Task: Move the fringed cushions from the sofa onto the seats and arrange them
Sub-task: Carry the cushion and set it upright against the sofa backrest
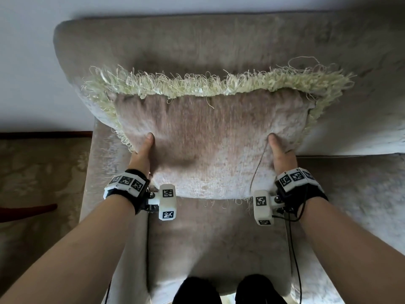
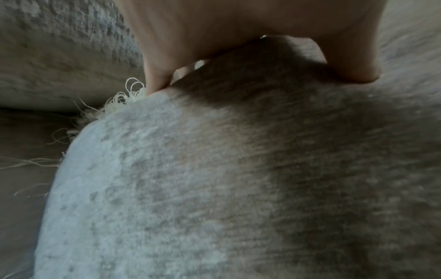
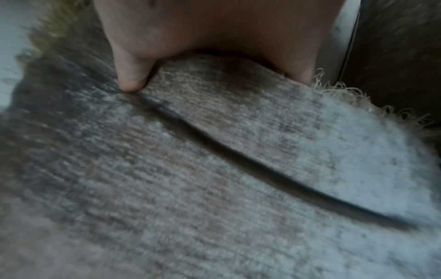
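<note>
From the head view, the fringed cushion stands against the sofa backrest above the seat, left hand and right hand gripping its sides. Each wrist view shows a thumb pressing the front, fingers behind.

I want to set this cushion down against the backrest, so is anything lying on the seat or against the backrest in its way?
Nothing visible does. Both hands, left and right, grip the fringed cushion; the seat and backrest show only bare fabric.
</note>
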Demonstrator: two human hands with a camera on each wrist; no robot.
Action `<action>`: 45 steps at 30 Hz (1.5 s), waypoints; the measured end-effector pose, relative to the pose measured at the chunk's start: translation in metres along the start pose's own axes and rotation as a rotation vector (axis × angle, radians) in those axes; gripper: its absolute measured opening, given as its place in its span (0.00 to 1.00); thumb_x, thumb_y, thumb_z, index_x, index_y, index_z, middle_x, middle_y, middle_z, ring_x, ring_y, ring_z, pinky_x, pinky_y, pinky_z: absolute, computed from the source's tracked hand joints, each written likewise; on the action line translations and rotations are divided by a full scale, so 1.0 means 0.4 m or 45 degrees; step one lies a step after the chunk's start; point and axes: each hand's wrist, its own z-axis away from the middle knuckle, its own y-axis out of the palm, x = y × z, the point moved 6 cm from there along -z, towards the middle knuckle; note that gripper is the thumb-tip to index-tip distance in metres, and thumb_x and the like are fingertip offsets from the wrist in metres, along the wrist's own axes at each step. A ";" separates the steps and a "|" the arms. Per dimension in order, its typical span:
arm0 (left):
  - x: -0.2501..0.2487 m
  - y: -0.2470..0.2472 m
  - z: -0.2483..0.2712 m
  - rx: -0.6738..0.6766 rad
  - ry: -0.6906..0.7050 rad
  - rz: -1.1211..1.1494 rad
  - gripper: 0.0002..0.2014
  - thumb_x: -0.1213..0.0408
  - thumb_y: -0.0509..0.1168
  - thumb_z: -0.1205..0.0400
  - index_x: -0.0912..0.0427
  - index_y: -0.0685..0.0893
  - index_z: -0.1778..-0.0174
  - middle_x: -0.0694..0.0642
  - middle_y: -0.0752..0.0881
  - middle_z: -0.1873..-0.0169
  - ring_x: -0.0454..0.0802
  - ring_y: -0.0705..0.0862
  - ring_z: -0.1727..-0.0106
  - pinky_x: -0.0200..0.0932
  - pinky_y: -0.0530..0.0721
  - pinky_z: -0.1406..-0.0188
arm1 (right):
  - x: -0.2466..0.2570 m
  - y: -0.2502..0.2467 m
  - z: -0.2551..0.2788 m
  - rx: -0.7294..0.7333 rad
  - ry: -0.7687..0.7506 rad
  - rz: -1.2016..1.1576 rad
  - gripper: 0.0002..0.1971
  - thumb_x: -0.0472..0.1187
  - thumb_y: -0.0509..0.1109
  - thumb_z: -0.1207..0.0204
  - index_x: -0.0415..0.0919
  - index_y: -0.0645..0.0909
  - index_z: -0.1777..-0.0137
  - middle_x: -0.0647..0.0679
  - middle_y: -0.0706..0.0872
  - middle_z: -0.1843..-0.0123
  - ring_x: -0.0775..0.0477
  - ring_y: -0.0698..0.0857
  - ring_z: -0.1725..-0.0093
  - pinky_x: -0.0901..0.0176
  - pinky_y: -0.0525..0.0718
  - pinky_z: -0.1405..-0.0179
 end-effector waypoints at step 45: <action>0.042 0.030 0.139 -0.183 0.049 -0.457 0.39 0.36 0.57 0.10 0.55 0.59 0.08 0.53 0.79 0.38 0.51 0.77 0.57 0.63 0.86 0.26 | -0.109 -0.009 -0.017 0.160 -0.027 0.237 0.44 0.68 0.60 0.23 0.39 0.57 0.16 0.39 0.70 0.20 0.38 0.72 0.24 0.47 0.69 0.26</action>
